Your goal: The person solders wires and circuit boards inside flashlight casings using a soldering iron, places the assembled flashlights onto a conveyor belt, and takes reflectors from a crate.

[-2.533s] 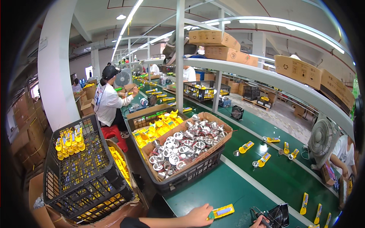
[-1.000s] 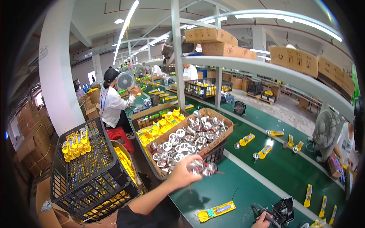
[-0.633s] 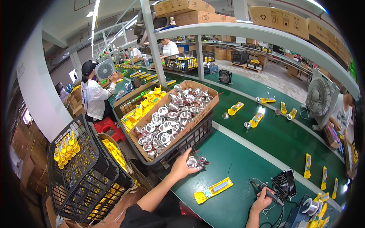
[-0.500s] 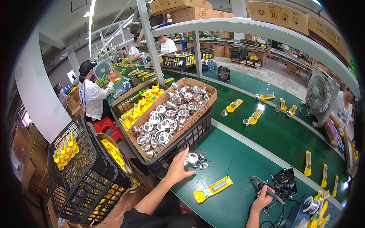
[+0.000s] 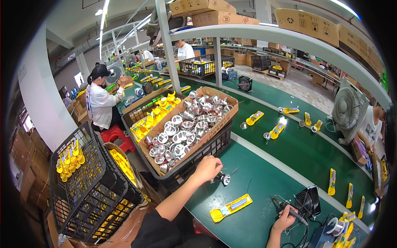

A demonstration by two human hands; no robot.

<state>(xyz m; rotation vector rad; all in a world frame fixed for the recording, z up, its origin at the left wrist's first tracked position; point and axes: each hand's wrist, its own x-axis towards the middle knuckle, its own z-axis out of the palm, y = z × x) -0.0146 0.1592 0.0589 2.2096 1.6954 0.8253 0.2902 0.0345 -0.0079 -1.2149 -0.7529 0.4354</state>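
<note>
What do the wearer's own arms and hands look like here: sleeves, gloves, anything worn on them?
Both forearms are bare, and the left hand and right hand wear no gloves. A black short sleeve covers the left upper arm. No watch, ring or wristband shows on either arm. The right arm is cut off by the lower edge, so its sleeve cannot be seen.

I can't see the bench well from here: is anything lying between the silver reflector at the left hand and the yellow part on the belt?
Nothing visible: bare green belt separates the silver reflector beside the left hand from the yellow part.
</note>
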